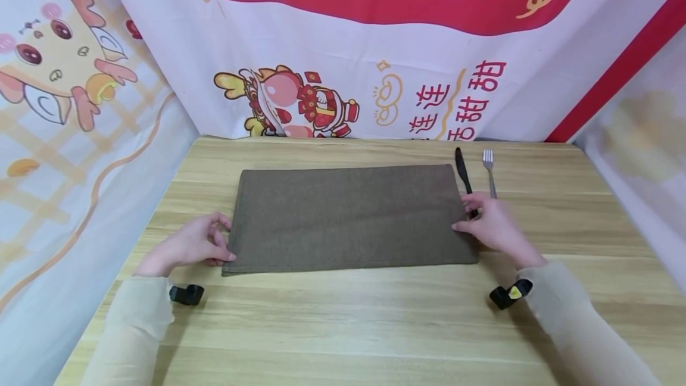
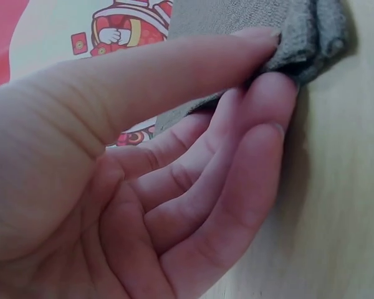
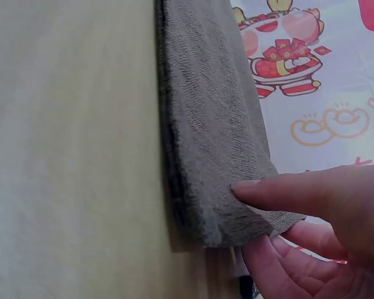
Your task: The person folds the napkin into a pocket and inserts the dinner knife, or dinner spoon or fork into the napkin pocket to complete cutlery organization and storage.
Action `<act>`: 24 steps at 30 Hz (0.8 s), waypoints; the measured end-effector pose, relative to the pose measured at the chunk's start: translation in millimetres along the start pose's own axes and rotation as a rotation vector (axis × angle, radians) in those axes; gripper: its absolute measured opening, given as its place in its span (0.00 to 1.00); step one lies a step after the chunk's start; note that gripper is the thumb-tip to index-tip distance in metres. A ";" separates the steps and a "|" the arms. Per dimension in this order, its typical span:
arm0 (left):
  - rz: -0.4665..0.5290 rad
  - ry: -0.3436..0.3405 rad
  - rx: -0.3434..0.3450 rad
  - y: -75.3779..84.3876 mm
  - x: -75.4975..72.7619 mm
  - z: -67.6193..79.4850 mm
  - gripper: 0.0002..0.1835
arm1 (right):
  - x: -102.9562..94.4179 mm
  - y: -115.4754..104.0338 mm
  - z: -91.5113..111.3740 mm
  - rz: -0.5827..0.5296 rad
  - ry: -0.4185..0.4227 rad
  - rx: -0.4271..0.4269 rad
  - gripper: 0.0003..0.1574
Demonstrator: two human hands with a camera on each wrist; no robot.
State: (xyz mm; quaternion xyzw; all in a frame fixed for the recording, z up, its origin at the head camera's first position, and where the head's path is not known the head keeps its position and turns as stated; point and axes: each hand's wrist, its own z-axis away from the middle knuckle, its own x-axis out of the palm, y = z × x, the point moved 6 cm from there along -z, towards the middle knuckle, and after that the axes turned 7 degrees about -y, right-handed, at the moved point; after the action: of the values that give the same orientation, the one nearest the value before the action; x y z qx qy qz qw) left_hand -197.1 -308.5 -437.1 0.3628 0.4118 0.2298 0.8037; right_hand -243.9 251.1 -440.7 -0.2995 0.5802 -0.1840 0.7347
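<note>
Faces a white backdrop [image 1: 332, 43] with a broad red panel at the top, a cartoon figure and red lettering, hanging down to the far edge of a pale wood-grain surface [image 1: 343, 326]. Has on the left a light side cloth [image 1: 75, 156] printed with tan checks and another cartoon character. Holds a folded brown cloth [image 1: 348, 219] by both ends, stretched lengthwise from left to right over the middle of the surface, with stacked layers visible along the near edge and a slight ripple toward the right. Wears light sleeves [image 1: 128, 326] on both arms. Pinches the near left corner with the left hand [image 1: 193, 240], thumb on top, fingertip beneath, other fingers bent just beside the edge. Pinches the right edge with the right hand [image 1: 493, 222], thumb above, fingers underneath. Shows a dark knife [image 1: 461, 168] just beside the brown cloth at the far right corner, tip pointing away, handle partly hidden by the right hand. Shows farther right a fork [image 1: 489, 165], tines pointing away. Carries a small black device [image 1: 186, 295] at each wrist, yellow-marked on the right.
</note>
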 end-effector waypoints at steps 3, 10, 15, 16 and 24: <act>0.003 -0.008 0.013 -5.0 -1.5 3.1 0.32 | 5.0 -2.3 2.7 -0.010 -0.025 0.009 0.40; -0.005 -0.004 -0.013 -23.0 -12.4 18.5 0.30 | 22.4 -13.7 12.0 -0.106 -0.109 0.030 0.43; -0.127 0.086 -0.025 -25.2 -24.4 21.1 0.30 | 25.7 -14.4 13.3 -0.171 -0.093 0.020 0.35; -0.156 0.119 -0.018 -22.9 -26.8 20.2 0.31 | 25.4 -13.2 13.4 -0.178 -0.092 0.023 0.33; -0.251 0.306 0.067 31.7 -29.0 -9.5 0.37 | 20.7 -7.0 16.1 -0.181 -0.107 0.058 0.26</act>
State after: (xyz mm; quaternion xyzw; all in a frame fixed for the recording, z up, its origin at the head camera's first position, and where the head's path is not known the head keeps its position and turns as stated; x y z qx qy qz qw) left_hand -223.2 -304.1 -402.0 0.2961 0.5784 0.1665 0.7417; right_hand -222.5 236.7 -449.2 -0.3387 0.5051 -0.2501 0.7534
